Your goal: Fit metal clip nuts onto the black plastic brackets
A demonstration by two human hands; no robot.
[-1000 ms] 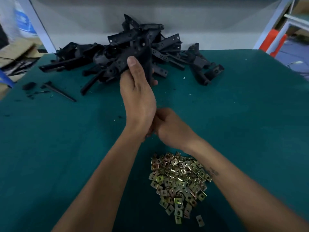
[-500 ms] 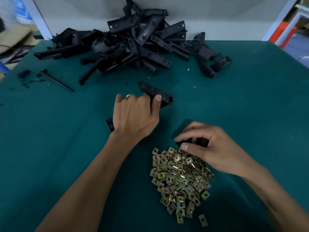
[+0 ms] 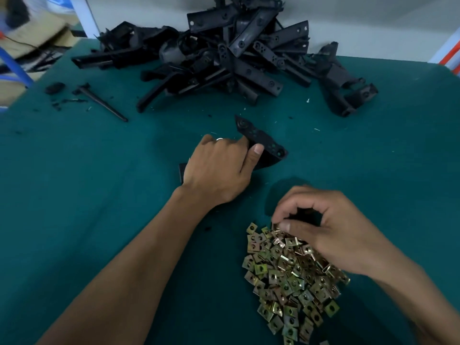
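Both forearms bare to the frame edge; no sleeves, gloves or wristwear visible. Left hand: a pale, shiny band on one finger, probably a ring, partly hidden. Right hand: nothing worn. Fingernails short, unpainted.

Green table fills most of frame. Big heap of black plastic brackets at top middle, against white wall. One bracket lies alone near middle (left hand holds it down). Pile of shiny clip nuts at lower right, right hand on its top edge. Thin black stick and small black bits at upper left.
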